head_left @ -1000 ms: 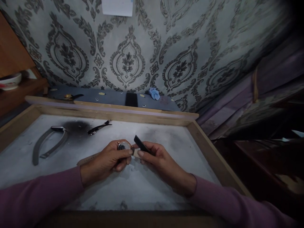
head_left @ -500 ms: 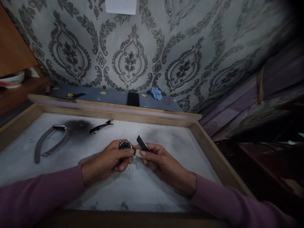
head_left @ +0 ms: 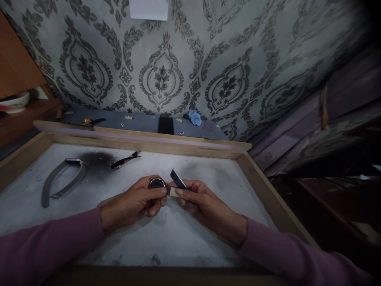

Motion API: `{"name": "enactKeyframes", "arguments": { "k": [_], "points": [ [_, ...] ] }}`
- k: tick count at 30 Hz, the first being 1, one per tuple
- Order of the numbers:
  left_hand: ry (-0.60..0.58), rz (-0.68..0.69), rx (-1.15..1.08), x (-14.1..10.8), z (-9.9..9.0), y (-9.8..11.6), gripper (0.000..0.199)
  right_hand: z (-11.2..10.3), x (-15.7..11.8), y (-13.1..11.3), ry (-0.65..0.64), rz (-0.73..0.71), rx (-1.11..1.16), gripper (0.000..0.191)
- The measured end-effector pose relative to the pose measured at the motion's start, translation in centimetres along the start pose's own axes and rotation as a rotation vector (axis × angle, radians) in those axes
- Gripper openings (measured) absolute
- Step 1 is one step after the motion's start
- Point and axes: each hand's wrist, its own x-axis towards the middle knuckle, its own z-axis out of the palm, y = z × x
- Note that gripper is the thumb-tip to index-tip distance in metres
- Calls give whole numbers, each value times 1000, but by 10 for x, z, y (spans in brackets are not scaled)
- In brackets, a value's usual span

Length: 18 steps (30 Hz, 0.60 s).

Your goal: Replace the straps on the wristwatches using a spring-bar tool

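Note:
A round wristwatch [head_left: 157,183] with a dark face is in my left hand [head_left: 138,200], the fingers wrapped round it and the thumb along its lower edge. Part of its light brown strap [head_left: 110,200] comes out beneath the left wrist. The strap's other, beige length [head_left: 172,192] runs between both thumbs. My right hand [head_left: 202,202] pinches that length, together with a dark flat strip [head_left: 177,179] with a pale edge that points up and left. Whether this strip is a blade or part of the strap, I cannot tell.
A grey-banded watch [head_left: 64,178] lies at the left of the white, wooden-rimmed tray table [head_left: 226,246], with a dark, shiny slender item [head_left: 125,160] near the back. Behind the rim are a black flat object [head_left: 166,125], a blue crumpled cloth [head_left: 195,118] and a gold-and-black item [head_left: 87,120].
The view has shifted very slightly. Both hands keep their hold on the watch and strap, and the dark strip stays in the right hand.

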Motion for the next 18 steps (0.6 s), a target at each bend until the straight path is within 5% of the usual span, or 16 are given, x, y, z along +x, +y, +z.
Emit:
{"name": "enactKeyframes", "arguments": {
  "k": [18],
  "points": [
    [-58, -79, 56, -2, 1, 12, 18, 0, -2, -5, 94, -131, -161, 25]
  ]
}}
